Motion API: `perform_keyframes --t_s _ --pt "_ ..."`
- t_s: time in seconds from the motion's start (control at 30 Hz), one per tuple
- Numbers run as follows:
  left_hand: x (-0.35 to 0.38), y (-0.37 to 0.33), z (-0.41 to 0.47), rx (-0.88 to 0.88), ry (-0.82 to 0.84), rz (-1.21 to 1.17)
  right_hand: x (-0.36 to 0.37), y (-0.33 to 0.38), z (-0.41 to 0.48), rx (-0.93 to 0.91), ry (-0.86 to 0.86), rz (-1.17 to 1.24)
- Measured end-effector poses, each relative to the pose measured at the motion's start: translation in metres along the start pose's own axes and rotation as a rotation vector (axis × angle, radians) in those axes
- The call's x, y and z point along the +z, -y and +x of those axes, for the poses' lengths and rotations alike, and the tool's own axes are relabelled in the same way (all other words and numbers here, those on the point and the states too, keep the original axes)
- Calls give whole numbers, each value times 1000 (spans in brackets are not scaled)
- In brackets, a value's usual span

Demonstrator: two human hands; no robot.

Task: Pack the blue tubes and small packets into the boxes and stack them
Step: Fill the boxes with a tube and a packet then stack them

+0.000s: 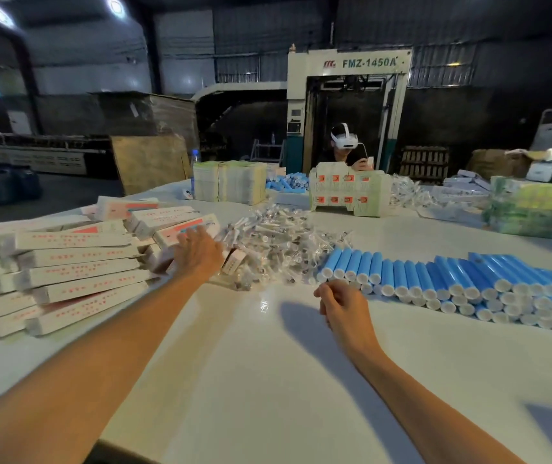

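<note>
A heap of white boxes with red print (77,272) lies stacked at the left of the white table (268,363). My left hand (197,251) reaches over the heap's right end, fingers stretched out and touching a box there. A pile of small clear packets (281,242) sits in the middle. Blue tubes with white caps (452,283) lie in rows at the right. My right hand (341,304) hovers just in front of the tubes' left end, fingers loosely curled, holding nothing.
Across the table a person in a white headset (345,142) sits behind flat carton stacks (348,192). More bundles (231,184) and green-printed stacks (535,209) stand at the back and right. A large machine (348,95) stands behind.
</note>
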State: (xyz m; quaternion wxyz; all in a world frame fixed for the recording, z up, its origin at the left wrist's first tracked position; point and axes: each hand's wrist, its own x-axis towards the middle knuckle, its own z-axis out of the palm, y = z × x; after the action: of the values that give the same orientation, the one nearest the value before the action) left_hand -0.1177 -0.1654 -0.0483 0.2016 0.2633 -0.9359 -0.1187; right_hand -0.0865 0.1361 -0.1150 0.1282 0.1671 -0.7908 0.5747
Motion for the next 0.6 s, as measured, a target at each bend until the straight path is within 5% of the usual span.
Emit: perform_keyframes --t_s 0.1,0.3,0.6 --pt "9 28 23 -116 68 30 2 -1 1 0 13 18" --pt "14 43 41 -73 137 64 2 -1 3 -10 26 27" --pt "2 53 54 -105 261 -305 4 -1 4 -41 71 -18"
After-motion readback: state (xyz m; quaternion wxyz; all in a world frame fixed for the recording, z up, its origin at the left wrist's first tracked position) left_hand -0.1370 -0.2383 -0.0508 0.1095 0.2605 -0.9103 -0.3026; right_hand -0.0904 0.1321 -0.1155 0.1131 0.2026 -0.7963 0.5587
